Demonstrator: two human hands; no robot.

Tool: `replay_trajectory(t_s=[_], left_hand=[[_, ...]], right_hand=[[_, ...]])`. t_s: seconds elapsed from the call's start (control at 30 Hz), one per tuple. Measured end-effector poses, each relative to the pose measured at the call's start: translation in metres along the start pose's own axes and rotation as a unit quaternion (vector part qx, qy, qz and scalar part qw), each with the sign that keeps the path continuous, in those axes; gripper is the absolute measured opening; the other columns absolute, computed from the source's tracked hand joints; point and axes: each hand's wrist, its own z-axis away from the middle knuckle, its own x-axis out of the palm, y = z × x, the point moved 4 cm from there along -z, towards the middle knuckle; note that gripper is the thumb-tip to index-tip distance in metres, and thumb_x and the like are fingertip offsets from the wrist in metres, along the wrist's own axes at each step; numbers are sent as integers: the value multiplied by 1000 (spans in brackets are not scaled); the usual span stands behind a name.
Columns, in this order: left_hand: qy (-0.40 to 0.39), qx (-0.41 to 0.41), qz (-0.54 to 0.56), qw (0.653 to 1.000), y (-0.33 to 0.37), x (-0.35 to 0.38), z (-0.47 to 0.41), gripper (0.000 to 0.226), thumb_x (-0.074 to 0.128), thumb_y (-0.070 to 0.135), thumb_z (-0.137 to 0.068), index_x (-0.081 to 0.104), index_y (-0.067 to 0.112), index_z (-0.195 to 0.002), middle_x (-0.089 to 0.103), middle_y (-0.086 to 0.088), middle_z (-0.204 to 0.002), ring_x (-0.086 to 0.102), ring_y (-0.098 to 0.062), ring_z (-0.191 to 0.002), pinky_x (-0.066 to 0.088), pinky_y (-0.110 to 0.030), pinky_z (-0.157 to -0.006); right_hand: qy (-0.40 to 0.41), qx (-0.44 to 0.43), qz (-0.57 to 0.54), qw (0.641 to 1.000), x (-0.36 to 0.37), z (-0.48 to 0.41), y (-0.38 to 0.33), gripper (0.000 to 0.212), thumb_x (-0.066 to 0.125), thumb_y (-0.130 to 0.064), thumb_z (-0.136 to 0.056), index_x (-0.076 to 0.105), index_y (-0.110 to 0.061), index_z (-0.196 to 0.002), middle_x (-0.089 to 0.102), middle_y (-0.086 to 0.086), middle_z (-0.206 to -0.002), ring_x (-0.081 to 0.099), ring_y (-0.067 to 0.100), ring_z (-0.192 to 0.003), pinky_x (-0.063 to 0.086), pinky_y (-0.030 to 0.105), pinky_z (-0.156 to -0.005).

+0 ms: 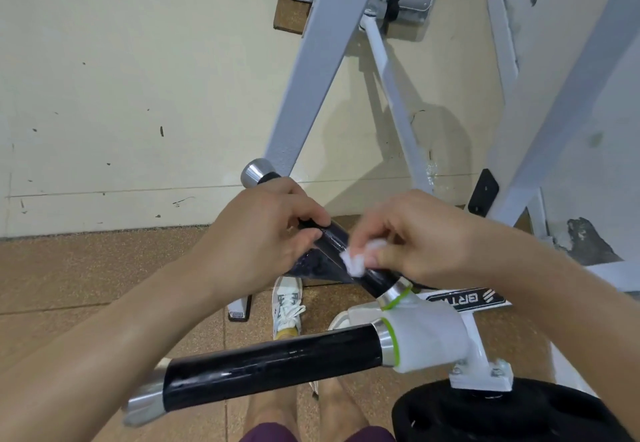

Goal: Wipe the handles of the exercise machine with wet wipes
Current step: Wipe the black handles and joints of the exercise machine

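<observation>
The exercise machine has two black handles with chrome ends on a white joint (pixel 426 337). The upper handle (pixel 377 280) runs from a chrome cap at the wall side down to the joint, mostly covered by my hands. My left hand (pixel 263 237) is closed on a dark, shiny wipes packet (pixel 311 266) held over that handle. My right hand (pixel 419 240) pinches a crumpled white wet wipe (pixel 353 261) right beside the packet, at the handle's surface. The lower handle (pixel 277 362) lies free below, glossy.
White frame bars (pixel 311 70) rise against the cream wall. A black weight plate (pixel 502 414) sits at the lower right under the joint. My legs and white shoes (pixel 287 306) stand on the brown speckled floor below the handles.
</observation>
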Motion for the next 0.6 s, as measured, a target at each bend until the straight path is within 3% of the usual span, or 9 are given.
replay_trajectory(t_s=[0.1,0.17,0.27,0.3,0.4,0.47,0.6], left_hand=[[1,1,-28,1000,3,1,-1,16,66,25,-82,70,34,-95,60,12,-94,59,-10,-80,51,-36,-72],[2,-4,-35,999,4,1,1,19,64,23,-84,70,33,-99,60,12,-98,58,-10,-81,50,-32,-74],[-4,-9,-31,999,5,1,4,22,63,19,-85,69,32,-102,58,13,-100,55,-9,-80,48,-27,-74],[-8,-12,-30,999,6,1,4,23,62,19,-85,68,32,-102,58,13,-100,55,-9,-81,47,-27,-74],[-14,-22,-32,999,7,0,2,23,60,18,-85,69,32,-100,57,12,-99,54,-8,-83,47,-28,-74],[-16,-26,-29,999,8,-1,4,22,60,19,-85,69,33,-99,58,12,-99,54,-7,-84,48,-28,-75],[-27,-9,-47,998,10,-3,14,21,59,19,-86,68,33,-99,55,14,-98,53,-8,-82,44,-18,-70]], right_hand=[[79,-16,-13,997,4,-12,-6,14,62,-15,-87,72,-25,-84,66,-10,-86,59,4,-82,48,25,-79],[19,2,29,999,6,2,0,12,62,-17,-87,71,-24,-84,66,-11,-85,59,5,-79,49,28,-77],[-135,64,39,988,-4,37,9,9,64,-24,-87,71,-28,-84,65,-18,-82,58,-2,-77,47,17,-70],[-132,63,17,989,-6,39,9,9,65,-24,-86,72,-28,-84,66,-18,-80,59,-2,-75,46,14,-68],[50,37,-78,995,-7,16,5,9,66,-19,-85,73,-24,-82,67,-11,-77,59,0,-71,47,15,-68],[73,20,-31,997,4,10,3,11,64,-18,-86,72,-24,-83,65,-13,-81,58,0,-76,44,14,-69],[-102,55,62,991,4,42,6,10,62,-24,-87,71,-28,-84,65,-17,-86,57,-1,-83,47,17,-72]])
